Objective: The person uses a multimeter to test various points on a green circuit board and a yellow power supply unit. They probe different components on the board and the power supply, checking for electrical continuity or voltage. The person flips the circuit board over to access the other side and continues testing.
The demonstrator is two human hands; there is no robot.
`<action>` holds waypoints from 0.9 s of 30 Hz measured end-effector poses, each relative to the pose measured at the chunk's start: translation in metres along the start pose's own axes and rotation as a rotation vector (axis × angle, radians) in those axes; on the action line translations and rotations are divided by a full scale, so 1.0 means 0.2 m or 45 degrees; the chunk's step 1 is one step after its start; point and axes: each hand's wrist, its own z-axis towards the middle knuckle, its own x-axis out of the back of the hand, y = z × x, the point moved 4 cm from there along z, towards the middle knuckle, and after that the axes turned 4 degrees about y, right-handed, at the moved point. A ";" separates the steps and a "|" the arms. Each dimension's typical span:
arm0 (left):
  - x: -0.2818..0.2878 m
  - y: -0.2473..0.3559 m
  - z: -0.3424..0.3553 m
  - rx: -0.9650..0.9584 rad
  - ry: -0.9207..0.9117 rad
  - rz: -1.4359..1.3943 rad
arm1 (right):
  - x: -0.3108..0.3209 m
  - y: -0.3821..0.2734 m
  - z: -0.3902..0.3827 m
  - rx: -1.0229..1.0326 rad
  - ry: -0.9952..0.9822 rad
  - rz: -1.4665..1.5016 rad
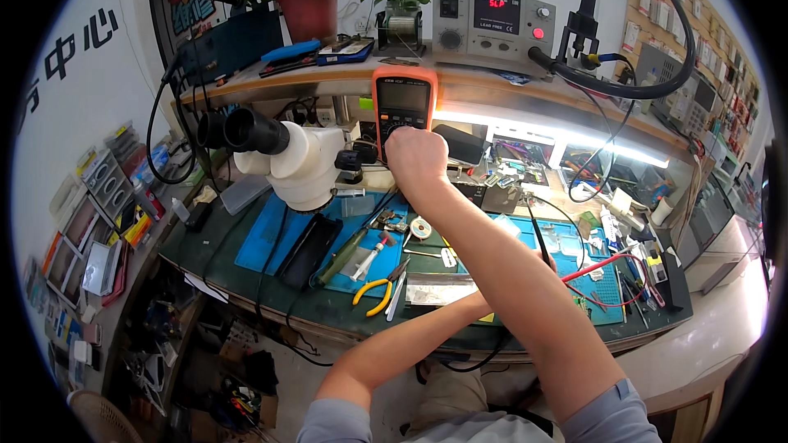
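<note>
My right hand [417, 156] is closed at the dial of an orange multimeter [405, 97], which leans upright against the shelf edge; the fist covers the dial. My left forearm [419, 321] passes beneath the right one. The left hand [552, 262] is mostly hidden behind my right forearm, with only a bit showing beside it. From there a black test probe [538, 232] points up and a red test probe [593, 267] slants out to the right, both seemingly held in that hand. What lies under the hand cannot be seen.
A white microscope [297, 166] stands left of the multimeter. Yellow-handled pliers [376, 295], tweezers [396, 295] and a syringe [371, 257] lie on the blue mat [263, 238]. A grey soldering station [492, 29] and a potted plant [309, 12] stand on the shelf. Cables hang over the front edge.
</note>
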 end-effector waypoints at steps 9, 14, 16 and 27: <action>0.01 0.04 -0.02 0.065 -0.007 0.004 | 0.08 -0.04 0.02 -0.113 -0.176 0.154; -0.01 -0.04 0.03 0.049 -0.037 -0.141 | 0.11 0.00 -0.11 0.004 -0.243 0.126; 0.02 -0.03 0.02 0.116 0.019 -0.099 | 0.18 -0.06 -0.23 0.138 -0.307 0.115; -0.03 0.04 0.02 0.213 0.089 0.114 | 0.47 0.04 -0.78 0.324 -0.401 0.354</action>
